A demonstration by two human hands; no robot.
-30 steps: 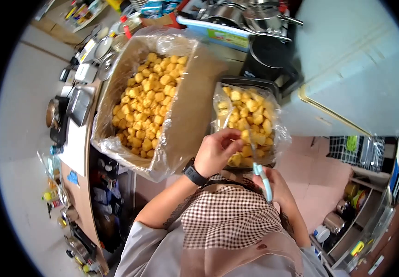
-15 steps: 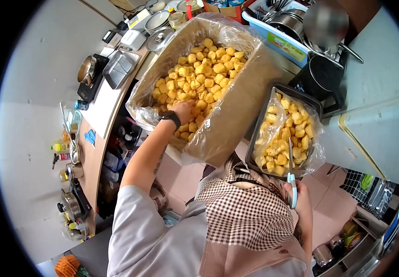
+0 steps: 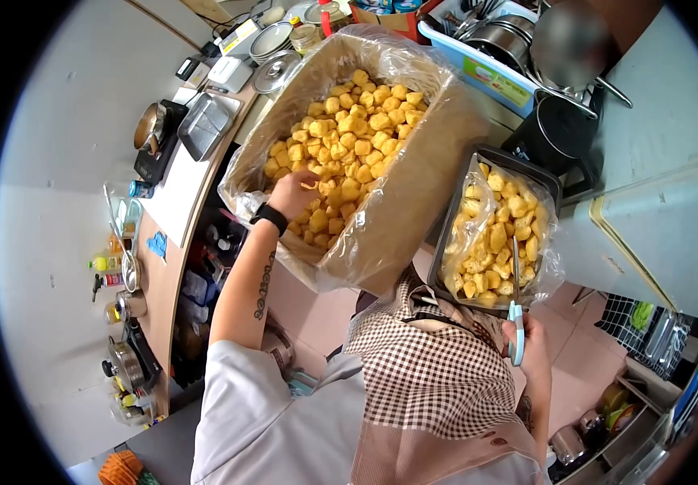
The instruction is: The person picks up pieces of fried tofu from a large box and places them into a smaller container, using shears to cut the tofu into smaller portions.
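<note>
Golden, cube-like puffs (image 3: 355, 125) that look like fried tofu fill a cardboard box (image 3: 418, 190) lined with clear plastic. My left hand (image 3: 292, 194), a black watch at its wrist, is over the puffs at the box's near left side. Its fingers are curled together; what they hold, if anything, is hidden. In my right hand (image 3: 533, 346) is a pair of scissors (image 3: 516, 311) with light blue handles, blades pointing up over a black tray (image 3: 439, 242). A plastic bag (image 3: 555, 267) lies open in that tray, holding more puffs (image 3: 498, 238), some apparently cut.
Behind the box are a blue bin (image 3: 478, 69) of pots and utensils and several lids and jars. A black pitcher (image 3: 555, 133) stands beyond the tray. On the left, a counter (image 3: 155, 283) carries a metal pan (image 3: 206, 125) and bottles. A pale cabinet (image 3: 656, 226) borders the right.
My left hand has pulled back and left, up from deeper among the puffs. The scissors have turned slightly more upright and shifted a little right in my right hand.
</note>
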